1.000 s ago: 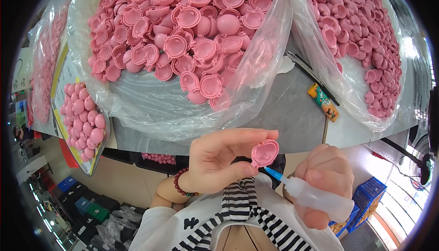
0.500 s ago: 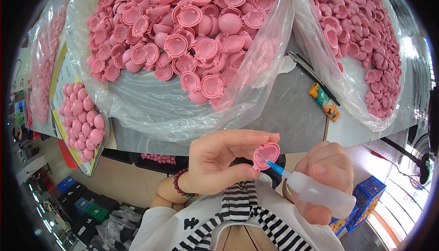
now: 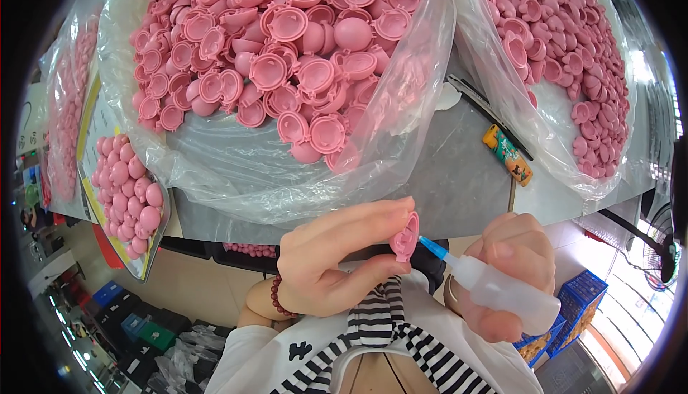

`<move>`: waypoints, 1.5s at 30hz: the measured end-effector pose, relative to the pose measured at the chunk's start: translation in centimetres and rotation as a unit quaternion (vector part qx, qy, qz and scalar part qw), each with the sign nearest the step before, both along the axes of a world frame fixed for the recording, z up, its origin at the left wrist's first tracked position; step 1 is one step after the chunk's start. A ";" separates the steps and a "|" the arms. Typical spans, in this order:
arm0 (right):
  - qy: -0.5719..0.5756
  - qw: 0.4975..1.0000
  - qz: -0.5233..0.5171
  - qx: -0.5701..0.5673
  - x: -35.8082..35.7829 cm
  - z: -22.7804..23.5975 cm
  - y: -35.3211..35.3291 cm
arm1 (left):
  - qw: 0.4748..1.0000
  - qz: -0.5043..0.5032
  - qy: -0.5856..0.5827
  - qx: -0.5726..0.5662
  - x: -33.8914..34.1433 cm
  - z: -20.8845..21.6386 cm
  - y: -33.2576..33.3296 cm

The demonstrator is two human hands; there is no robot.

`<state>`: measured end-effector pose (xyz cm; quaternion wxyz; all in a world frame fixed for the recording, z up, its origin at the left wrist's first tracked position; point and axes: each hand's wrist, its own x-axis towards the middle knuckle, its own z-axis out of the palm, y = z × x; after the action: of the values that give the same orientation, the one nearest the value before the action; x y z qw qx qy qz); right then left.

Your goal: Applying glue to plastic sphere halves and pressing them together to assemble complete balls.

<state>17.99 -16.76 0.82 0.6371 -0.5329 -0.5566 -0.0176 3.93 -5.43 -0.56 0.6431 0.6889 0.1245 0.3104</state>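
Note:
Between the thumb and fingers of my left hand (image 3: 337,261) is a small pink plastic shell half (image 3: 405,238), held nearly edge-on with its hollow side toward the right. My right hand (image 3: 505,265) grips a translucent white squeeze bottle (image 3: 509,297), tilted up to the left. Its blue needle tip (image 3: 433,248) ends at or just beside the shell's rim; whether they touch I cannot tell. Beyond my hands, a heap of open pink shells (image 3: 315,75) lies on a clear plastic bag (image 3: 251,197).
A second bag of pink pieces (image 3: 580,71) lies at the right. Between the bags are a dark utility knife (image 3: 491,116) and an orange-and-green lighter (image 3: 509,156). Closed pink balls (image 3: 129,193) fill a tray at the left. The grey table edge (image 3: 215,230) runs before me.
My left hand has shifted slightly left and turned the shell from facing me to nearly edge-on. The bottle tip, formerly over the shell's inside, is now at its right side.

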 end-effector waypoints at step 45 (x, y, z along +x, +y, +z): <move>-0.132 0.865 -0.271 -0.400 10.4 -0.2 -0.2 | 0.823 -0.191 -0.008 -0.535 0.1 -0.2 -0.2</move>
<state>28.43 -16.92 0.60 0.2598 -0.8647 -0.4284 -0.0361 4.06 -5.66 -0.74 0.9581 0.2440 0.1316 0.0720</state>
